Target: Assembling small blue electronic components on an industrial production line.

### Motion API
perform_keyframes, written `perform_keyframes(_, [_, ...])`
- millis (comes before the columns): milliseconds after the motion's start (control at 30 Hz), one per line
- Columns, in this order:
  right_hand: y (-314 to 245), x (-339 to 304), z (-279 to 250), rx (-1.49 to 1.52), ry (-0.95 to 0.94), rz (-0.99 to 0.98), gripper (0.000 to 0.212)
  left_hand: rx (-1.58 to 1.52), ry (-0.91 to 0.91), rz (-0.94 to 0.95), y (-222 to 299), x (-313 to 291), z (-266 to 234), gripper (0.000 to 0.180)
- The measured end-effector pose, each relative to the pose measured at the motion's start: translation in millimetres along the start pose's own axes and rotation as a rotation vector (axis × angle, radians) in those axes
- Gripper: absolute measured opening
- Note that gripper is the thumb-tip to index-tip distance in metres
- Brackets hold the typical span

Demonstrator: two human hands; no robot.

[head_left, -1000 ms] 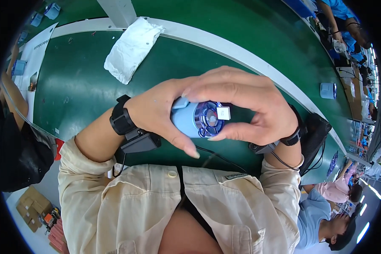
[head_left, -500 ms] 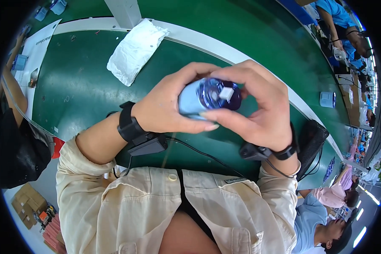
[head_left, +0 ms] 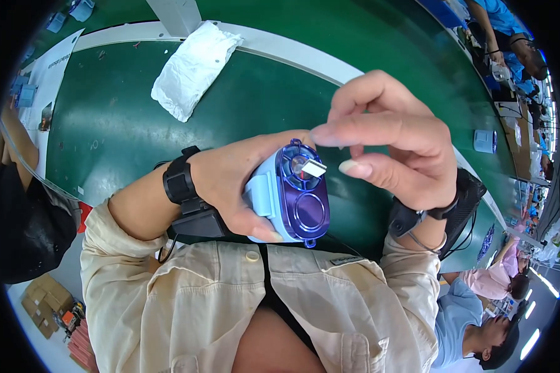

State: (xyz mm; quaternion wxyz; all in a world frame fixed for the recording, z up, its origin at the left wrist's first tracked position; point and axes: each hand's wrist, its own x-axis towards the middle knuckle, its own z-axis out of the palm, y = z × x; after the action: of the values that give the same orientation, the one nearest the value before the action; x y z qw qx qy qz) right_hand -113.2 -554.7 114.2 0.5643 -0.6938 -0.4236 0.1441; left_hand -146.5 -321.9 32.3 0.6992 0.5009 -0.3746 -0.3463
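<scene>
Clearly, the left hand point(head_left: 227, 177) is the nearer of the 2 — it grips the blue gadget point(head_left: 287, 194) by its left side, above the green table point(head_left: 118, 118). The gadget's purple face point(head_left: 302, 194) runs lengthwise from chest side to far side, white tag point(head_left: 313, 168) toward the far end. Just right of that tag hovers the right hand point(head_left: 407, 143) — fingers parted, seemingly empty, not touching. Farther off lies 1 white packet point(head_left: 196, 71).

A green tabletop point(head_left: 118, 130) spans the upper frame. Grey floor point(head_left: 68, 267) shows lower left; bright strip lights point(head_left: 530, 344) glow lower right.
</scene>
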Motion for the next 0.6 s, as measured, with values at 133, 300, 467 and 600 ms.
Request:
perform_keyframes(133, [12.1,2.2,5.7,0.054,-0.095,-0.097,0.027,-0.248,-0.069,-0.062,-0.5,-0.5,-0.6,0.082])
perform_keyframes(300, [17.2,6.2,9.7,0.122,-0.137,-0.064,0.023,-0.3,-0.085,-0.125,0.1,-1.4,2.1,0.086])
perform_keyframes(467, [18.4,6.3,18.5,0.181,-0.07,-0.028,0.017,-0.194,-0.02,-0.135,1.2,-1.3,3.6,0.081])
perform_keyframes(600, [8.5,3.4,25.0,0.122,0.005,0.019,0.016,-0.14,-0.062,-0.065,-2.7,-2.1,-1.4,0.084])
